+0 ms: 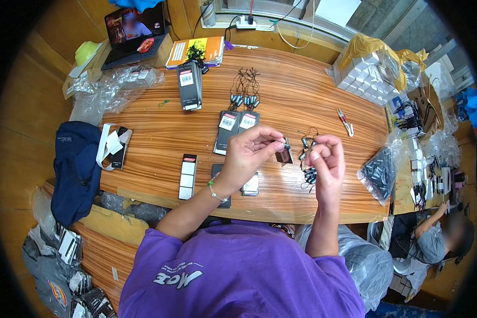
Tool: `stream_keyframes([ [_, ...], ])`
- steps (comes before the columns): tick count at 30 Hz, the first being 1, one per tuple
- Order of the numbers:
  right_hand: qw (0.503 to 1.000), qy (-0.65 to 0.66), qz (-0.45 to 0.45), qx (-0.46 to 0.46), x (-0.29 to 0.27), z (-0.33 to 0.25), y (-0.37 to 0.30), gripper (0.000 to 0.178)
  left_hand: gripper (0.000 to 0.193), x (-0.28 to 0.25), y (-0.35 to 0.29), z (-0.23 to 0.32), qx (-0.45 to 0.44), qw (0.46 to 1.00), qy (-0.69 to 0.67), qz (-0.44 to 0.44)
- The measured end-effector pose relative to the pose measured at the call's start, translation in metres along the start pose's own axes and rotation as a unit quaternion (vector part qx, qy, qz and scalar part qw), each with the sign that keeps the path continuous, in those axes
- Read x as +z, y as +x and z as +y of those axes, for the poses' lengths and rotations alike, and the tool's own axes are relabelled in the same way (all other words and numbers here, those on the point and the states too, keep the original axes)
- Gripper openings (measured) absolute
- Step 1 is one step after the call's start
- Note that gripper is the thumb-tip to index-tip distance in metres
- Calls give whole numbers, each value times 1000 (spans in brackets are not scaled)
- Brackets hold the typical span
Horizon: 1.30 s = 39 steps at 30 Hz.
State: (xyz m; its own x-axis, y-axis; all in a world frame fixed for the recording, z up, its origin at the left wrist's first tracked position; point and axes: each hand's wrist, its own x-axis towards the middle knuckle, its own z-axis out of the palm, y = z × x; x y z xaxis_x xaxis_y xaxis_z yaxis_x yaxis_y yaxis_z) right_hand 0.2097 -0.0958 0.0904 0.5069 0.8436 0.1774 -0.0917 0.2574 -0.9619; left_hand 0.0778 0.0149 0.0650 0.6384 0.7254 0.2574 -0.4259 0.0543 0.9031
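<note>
Above the middle of the table, my left hand [252, 153] is closed in a pinch at the top of a dark hang tag [284, 156], which hangs tilted from the fingertips. My right hand [327, 156] is a little to the right, thumb and fingers pressed together; what they hold is too small to make out. Between and behind the hands lies a bunch of black tag strings with teal-ended seals [309, 174]. Under my left forearm, a small pile of white-labelled tags [250, 185] is partly covered. Beyond it are stacks of dark hang tags [227, 123] with strings attached.
A taller tag stack [189, 87] stands farther back, near a laptop [135, 37] and notebooks [213, 49]. A label strip [187, 176] lies left. Snips [345, 123], a bag of black pieces [378, 172] and white boxes [367, 74] are right. Another person [434, 238] sits far right.
</note>
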Motion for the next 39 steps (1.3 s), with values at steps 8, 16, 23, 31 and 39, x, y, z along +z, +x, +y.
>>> stream_keyframes([
  [8,992,-89,-85,35,10,2,-1,28,15,0,-1,3,-25,1000,-1,-10],
  [16,991,-97,-81,42,7,3,-1,27,12,0,0,3,-56,998,22,-27],
  [23,990,-87,-96,63,5,4,-2,25,14,-1,4,12,-91,991,68,-76],
  [31,986,52,-127,93,-8,14,1,24,15,-1,5,19,-139,985,12,-104],
  [39,988,75,-127,37,-6,23,0,19,12,1,3,22,-150,983,-24,-99],
])
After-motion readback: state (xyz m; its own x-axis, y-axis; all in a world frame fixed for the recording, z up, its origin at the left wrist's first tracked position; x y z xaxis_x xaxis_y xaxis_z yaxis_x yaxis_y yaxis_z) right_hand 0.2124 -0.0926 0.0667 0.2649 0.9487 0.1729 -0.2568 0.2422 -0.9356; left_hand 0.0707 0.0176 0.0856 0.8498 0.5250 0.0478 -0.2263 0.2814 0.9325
